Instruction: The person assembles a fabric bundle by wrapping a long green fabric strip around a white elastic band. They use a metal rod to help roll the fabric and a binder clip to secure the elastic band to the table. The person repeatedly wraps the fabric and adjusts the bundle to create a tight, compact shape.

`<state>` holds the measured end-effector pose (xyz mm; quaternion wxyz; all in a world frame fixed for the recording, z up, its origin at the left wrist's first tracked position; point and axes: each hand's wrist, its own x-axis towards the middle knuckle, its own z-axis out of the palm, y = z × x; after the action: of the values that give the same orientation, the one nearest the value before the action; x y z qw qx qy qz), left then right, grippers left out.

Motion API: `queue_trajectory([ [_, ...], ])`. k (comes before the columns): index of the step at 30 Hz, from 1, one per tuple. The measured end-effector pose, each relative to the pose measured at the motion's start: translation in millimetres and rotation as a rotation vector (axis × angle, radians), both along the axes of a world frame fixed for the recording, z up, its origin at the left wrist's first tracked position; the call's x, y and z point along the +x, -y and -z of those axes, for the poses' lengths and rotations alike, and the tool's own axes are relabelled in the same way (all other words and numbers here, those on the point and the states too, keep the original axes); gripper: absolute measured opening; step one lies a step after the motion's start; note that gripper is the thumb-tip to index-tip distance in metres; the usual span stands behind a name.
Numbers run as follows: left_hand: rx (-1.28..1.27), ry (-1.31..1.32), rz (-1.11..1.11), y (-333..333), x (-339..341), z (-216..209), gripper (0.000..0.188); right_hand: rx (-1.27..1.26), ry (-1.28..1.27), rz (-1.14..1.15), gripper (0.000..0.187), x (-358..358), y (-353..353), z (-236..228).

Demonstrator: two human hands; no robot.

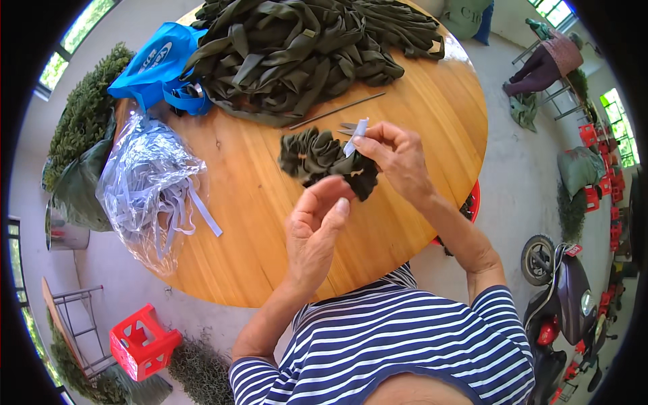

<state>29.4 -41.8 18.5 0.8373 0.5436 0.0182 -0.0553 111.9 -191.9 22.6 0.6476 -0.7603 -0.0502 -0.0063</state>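
A bunched dark green fabric loop, gathered into ruffles, rests on the round wooden table in front of me. My right hand pinches a short white elastic strip at the fabric's right end. Just behind that strip, the metal blades of scissors show; their handles are hidden. My left hand is on the near side of the fabric, its fingers curved and the thumb apart. Its fingertips reach the fabric's lower edge, with nothing visible in the palm. Beyond the ruffles lies a thin dark rod.
A large heap of dark green fabric strips covers the far side of the table. At left are a blue bag and a clear plastic bag of white elastic strips. A red stool and a motor scooter stand on the floor.
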Motion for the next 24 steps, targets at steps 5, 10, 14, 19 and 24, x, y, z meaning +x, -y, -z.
queue_trajectory([
  [5, 0.507, 0.245, -0.117, 3, 10, 14, 0.038, -0.047, 0.140, 0.112, 0.009, -36, -16, 8],
  [10, 0.450, 0.224, -0.124, 4, 9, 12, 0.030, -0.331, 0.577, 0.081, 0.011, -44, -16, 19],
  [14, 0.488, 0.195, -0.144, 9, 6, 15, 0.026, -0.428, 0.690, 0.053, 0.017, -49, -14, 30],
  [19, 0.370, 0.140, -0.256, 11, 10, 23, 0.018, -0.438, 0.569, -0.091, 0.026, -58, -11, 31],
  [24, 0.206, 0.108, -0.214, -5, 17, 10, 0.018, -0.728, 0.666, -0.127, 0.047, -48, 8, 9],
])
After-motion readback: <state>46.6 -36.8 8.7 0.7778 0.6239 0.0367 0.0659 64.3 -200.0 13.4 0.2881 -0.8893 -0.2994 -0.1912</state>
